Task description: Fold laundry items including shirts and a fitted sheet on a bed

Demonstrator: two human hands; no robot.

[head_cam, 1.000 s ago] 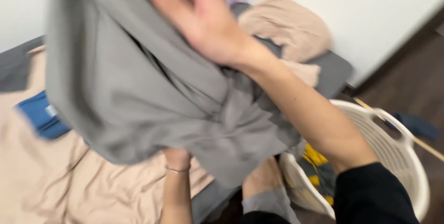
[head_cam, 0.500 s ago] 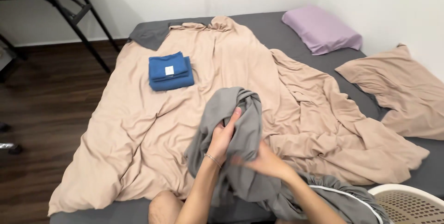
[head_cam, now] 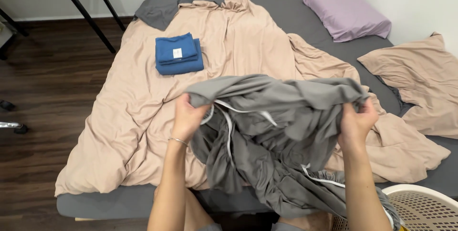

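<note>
Single head-worn view, looking steeply down and forward from the foot of the bed (head_cam: 71, 205) toward its far end, where a lilac pillow (head_cam: 346, 11) lies near the wall. The left hand (head_cam: 188, 116) and right hand (head_cam: 355, 126) sit close in the lower half of the frame, forearms entering from the bottom edge. A white laundry basket (head_cam: 420, 197) cuts the lower right corner; dark wooden floor (head_cam: 43, 83) fills the left margin.
</note>
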